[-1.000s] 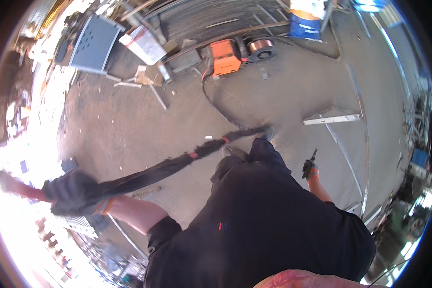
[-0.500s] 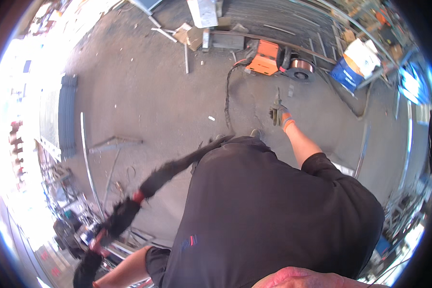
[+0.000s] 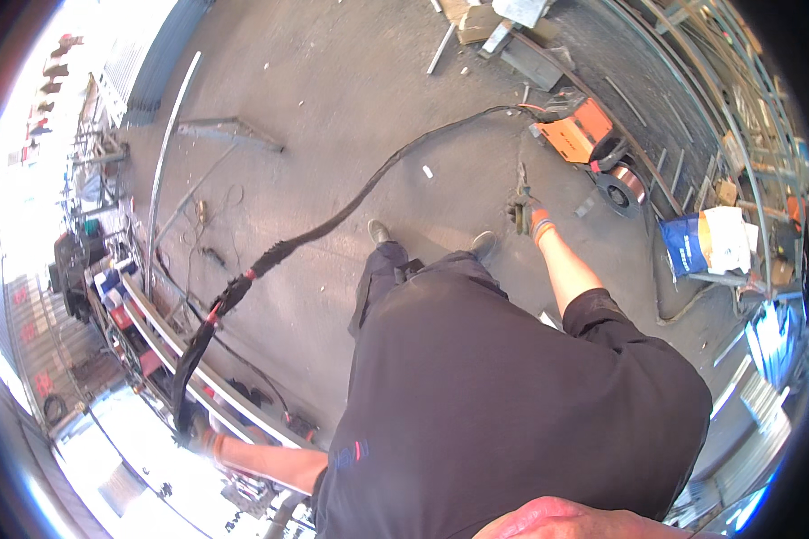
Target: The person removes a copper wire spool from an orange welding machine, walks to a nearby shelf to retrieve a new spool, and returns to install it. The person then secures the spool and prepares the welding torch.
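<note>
My left hand [image 3: 205,440], in a glove with an orange cuff, is out at the lower left, closed round a thick black sleeved cable [image 3: 328,226]. Red bands wrap the cable in places. It runs in a curve across the floor to an orange wire-feed welding machine [image 3: 577,130] at the upper right. A spool of copper-coloured wire [image 3: 622,187] sits on that machine's near end. My right hand [image 3: 523,216], also gloved, is closed on a slim pliers-like tool [image 3: 523,177] that points away from me. This hand is below the machine, apart from it.
A metal rail frame [image 3: 234,395] and clutter stand by my left arm. A long metal tube [image 3: 171,148] and an angled steel piece [image 3: 234,130] lie at the left. A blue-and-white bag [image 3: 706,241] and racked metal lengths are at the right. Cardboard [image 3: 478,22] lies at the far edge.
My view has turned left, so the machine and bag shift right. My left hand has swung outward with the cable, which now stretches in a long arc. My right hand keeps the tool.
</note>
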Tool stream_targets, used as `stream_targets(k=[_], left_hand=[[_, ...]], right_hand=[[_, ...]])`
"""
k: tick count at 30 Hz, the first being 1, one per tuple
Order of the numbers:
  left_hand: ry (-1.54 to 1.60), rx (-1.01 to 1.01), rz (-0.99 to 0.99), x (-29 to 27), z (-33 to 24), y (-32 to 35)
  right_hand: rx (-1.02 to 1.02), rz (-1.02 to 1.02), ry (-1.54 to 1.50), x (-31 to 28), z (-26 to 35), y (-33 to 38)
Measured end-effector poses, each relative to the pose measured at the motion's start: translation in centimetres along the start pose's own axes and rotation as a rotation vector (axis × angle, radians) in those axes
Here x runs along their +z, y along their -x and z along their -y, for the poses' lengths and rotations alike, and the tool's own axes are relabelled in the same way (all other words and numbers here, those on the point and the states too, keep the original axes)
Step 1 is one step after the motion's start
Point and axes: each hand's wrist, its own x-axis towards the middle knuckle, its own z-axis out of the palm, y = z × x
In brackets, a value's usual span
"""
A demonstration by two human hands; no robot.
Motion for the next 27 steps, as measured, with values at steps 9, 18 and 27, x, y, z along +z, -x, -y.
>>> stream_targets(k=[9,18,27], left_hand=[[-0.638,-0.350,0.419,16.6,13.0,-5.2],[-1.023,-0.146,0.888,33.1,21.3,-14.8],[-0.730,-0.531,0.468,39.1,21.6,-21.9]], right_hand=[[0.174,-0.161,0.082,3.2,-7.3,5.2],[0.162,-0.047,0.328,28.3,0.1,4.9],[-0.115,0.250,0.578,55.6,7.3,3.1]])
